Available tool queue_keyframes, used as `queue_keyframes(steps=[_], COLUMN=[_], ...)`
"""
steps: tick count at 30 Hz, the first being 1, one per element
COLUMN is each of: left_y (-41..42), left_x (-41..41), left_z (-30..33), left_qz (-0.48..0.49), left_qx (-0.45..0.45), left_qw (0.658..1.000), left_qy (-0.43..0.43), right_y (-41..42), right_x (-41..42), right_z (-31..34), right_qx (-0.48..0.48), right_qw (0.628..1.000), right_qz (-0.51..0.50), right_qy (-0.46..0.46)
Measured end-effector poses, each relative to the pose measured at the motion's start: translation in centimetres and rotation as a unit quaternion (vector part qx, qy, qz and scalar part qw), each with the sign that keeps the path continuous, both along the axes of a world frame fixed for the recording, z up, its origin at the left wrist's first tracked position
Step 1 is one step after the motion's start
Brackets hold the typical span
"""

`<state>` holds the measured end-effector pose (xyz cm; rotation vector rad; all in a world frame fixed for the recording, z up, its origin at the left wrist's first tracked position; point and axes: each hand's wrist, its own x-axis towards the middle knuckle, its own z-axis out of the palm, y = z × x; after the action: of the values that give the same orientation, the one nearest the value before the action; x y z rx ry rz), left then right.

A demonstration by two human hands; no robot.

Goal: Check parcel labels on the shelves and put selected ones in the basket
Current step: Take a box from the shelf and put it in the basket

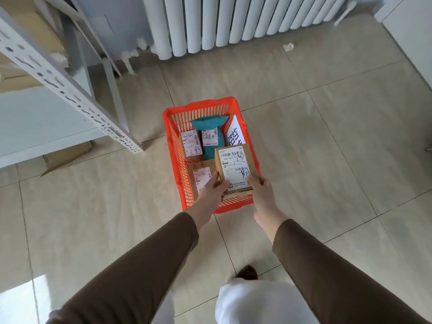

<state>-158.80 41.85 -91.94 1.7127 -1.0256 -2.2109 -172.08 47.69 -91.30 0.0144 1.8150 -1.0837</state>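
Observation:
An orange plastic basket (174, 136) stands on the tiled floor in front of me. Over its near right part I hold a brown cardboard parcel (235, 168) with a white label facing up. My left hand (214, 189) grips its near left corner and my right hand (260, 190) its near right corner. Inside the basket lie a small brown box (191, 146), a teal bag parcel (210, 136), a flat brown parcel (201, 177) under my left hand, and a white sheet with handwriting (235, 133) against the right wall.
A white metal shelf rack (58, 83) holding cardboard boxes stands at the left. A white radiator (233, 22) runs along the far wall. A flattened cardboard piece (67, 157) lies under the shelf. My legs and a shoe (247, 272) are at the bottom.

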Motion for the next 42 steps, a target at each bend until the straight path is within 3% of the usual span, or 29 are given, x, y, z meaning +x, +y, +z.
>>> queue_keyframes(steps=[8, 15, 20, 30, 42], left_y=[-2.7, -3.9, -4.0, -5.2, -6.4], left_x=[-1.9, -2.8, -3.5, -3.9, -3.9], left_z=[-11.5, -17.6, -19.7, -22.0, -23.7], left_qz=[-0.054, -0.056, -0.075, -0.146, -0.224], left_qx=[-0.027, -0.067, -0.087, -0.224, -0.221], left_qw=[0.998, 0.996, 0.993, 0.953, 0.945], left_qy=[-0.007, -0.015, -0.021, -0.140, -0.090], right_y=[-3.1, -5.1, -5.3, -6.1, -5.9], right_x=[-0.1, 0.0, 0.0, -0.5, -0.2], right_z=[-10.4, -17.5, -20.1, -24.2, -25.5], right_qx=[0.011, -0.013, -0.011, -0.024, 0.048], right_qw=[0.991, 0.966, 0.953, 0.947, 0.937], right_qz=[-0.109, -0.225, -0.269, -0.270, -0.315], right_qy=[-0.077, -0.128, -0.141, -0.174, -0.140])
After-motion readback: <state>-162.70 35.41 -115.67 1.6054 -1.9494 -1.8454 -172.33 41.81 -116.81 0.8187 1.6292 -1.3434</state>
